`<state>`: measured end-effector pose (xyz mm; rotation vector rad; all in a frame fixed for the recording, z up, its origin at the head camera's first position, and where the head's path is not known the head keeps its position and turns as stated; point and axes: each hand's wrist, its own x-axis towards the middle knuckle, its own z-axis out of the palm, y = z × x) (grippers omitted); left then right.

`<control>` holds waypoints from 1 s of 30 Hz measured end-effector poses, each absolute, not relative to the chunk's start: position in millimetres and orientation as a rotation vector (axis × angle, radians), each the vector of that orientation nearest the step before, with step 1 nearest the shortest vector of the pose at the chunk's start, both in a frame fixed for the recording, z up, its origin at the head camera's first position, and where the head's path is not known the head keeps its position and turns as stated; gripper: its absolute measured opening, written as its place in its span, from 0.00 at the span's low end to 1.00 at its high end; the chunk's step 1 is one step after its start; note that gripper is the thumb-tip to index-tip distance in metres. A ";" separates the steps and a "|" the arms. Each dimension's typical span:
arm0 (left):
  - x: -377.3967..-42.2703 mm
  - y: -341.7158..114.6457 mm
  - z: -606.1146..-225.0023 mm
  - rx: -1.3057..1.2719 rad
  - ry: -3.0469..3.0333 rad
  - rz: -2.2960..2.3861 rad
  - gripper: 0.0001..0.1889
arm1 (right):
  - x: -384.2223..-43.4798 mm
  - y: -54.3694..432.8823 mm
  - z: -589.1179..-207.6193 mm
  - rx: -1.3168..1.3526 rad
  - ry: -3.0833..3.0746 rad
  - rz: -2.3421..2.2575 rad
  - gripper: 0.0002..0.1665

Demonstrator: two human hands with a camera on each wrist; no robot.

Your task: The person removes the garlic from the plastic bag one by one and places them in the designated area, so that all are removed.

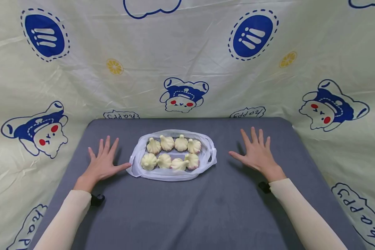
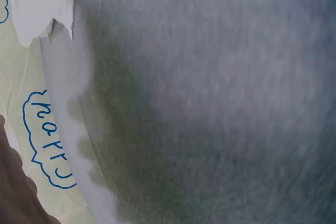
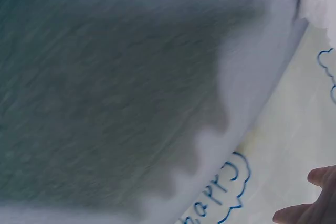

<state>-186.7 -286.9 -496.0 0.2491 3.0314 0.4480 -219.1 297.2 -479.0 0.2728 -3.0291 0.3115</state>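
Observation:
Several whole garlic bulbs, pale cream with purplish tinges, lie in two rows inside a container lined with a white plastic bag. The bag is folded out over the rim, and a looped handle hangs at its right end. My left hand is spread flat over the cloth to the left, its thumb tip right at the bag's left edge. On the other side my right hand is spread too, apart from the bag, with nothing in it. Only parts of the fingers show in the left wrist and right wrist views.
A grey cloth covers the table under both hands. Behind and at both sides hangs a pale sheet printed with blue cartoon figures and orange slices. Dark wrist straps sit at both sleeve cuffs.

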 end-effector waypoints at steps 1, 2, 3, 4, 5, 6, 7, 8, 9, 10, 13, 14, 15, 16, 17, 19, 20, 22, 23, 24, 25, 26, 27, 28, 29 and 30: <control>-186.9 -285.7 -495.1 0.256 3.032 0.464 0.64 | -219.4 294.2 -477.3 0.281 -3.031 0.328 0.67; -186.8 -284.6 -494.5 0.262 3.032 0.476 0.64 | -219.7 290.7 -475.4 0.290 -3.035 0.344 0.67; -186.7 -283.3 -493.8 0.269 3.034 0.491 0.64 | -220.2 287.5 -473.7 0.299 -3.038 0.357 0.67; -186.5 -281.9 -493.6 0.280 3.036 0.507 0.64 | -220.7 283.9 -472.3 0.308 -3.048 0.366 0.67; -186.1 -280.5 -493.4 0.289 3.039 0.528 0.64 | -221.0 280.1 -470.7 0.321 -3.055 0.380 0.66; -185.8 -278.7 -493.3 0.299 3.041 0.555 0.64 | -221.1 276.3 -468.8 0.335 -3.059 0.398 0.66; -185.4 -277.0 -493.9 0.310 3.041 0.580 0.64 | -221.2 272.7 -467.3 0.354 -3.061 0.414 0.66; -184.9 -275.0 -494.8 0.320 3.041 0.602 0.64 | -221.3 269.2 -465.6 0.375 -3.059 0.427 0.65; -184.2 -272.7 -495.8 0.330 3.040 0.627 0.64 | -221.3 266.1 -464.2 0.398 -3.056 0.438 0.65; -183.7 -270.6 -497.2 0.341 3.038 0.650 0.64 | -221.3 262.9 -462.8 0.422 -3.052 0.455 0.65; -182.0 -262.9 -502.4 0.366 3.020 0.726 0.64 | -220.6 255.1 -458.7 0.487 -3.031 0.483 0.63; -181.4 -260.0 -504.0 0.372 3.015 0.751 0.64 | -220.5 252.4 -457.6 0.505 -3.024 0.486 0.63; -180.8 -257.3 -505.7 0.375 3.008 0.778 0.64 | -220.4 249.4 -456.5 0.523 -3.017 0.495 0.63; -180.4 -254.5 -507.3 0.378 3.001 0.803 0.64 | -220.0 246.5 -455.4 0.538 -3.009 0.498 0.62; -179.8 -251.8 -508.9 0.379 2.994 0.828 0.64 | -219.8 243.6 -454.4 0.556 -3.000 0.497 0.62; -178.6 -247.0 -511.6 0.377 2.985 0.868 0.65 | -219.5 236.4 -452.3 0.596 -2.982 0.504 0.62; -177.7 -244.7 -512.8 0.371 2.980 0.893 0.65 | -219.1 232.8 -451.2 0.615 -2.975 0.510 0.62; -176.1 -240.2 -515.0 0.359 2.961 0.939 0.65 | -218.1 225.6 -449.1 0.648 -2.960 0.525 0.61; -175.3 -237.8 -516.1 0.352 2.951 0.966 0.65 | -217.5 222.1 -448.0 0.668 -2.953 0.533 0.61; -174.6 -235.5 -517.1 0.346 2.939 0.993 0.65 | -216.7 218.5 -447.3 0.683 -2.948 0.541 0.61; -174.1 -233.1 -518.1 0.342 2.928 1.015 0.65 | -216.0 215.0 -446.5 0.703 -2.943 0.553 0.61; -173.8 -230.6 -518.8 0.341 2.919 1.038 0.65 | -215.3 211.4 -445.9 0.719 -2.936 0.562 0.61; -173.8 -228.3 -519.4 0.340 2.911 1.060 0.65 | -214.5 207.5 -445.3 0.735 -2.930 0.572 0.60; -174.0 -225.7 -520.6 0.341 2.906 1.082 0.65 | -213.7 203.8 -444.8 0.754 -2.926 0.579 0.60; -174.3 -223.2 -521.4 0.345 2.899 1.103 0.65 | -213.0 199.8 -444.1 0.771 -2.924 0.585 0.60; -174.8 -220.9 -522.1 0.352 2.891 1.120 0.65 | -212.1 195.6 -443.6 0.786 -2.923 0.593 0.60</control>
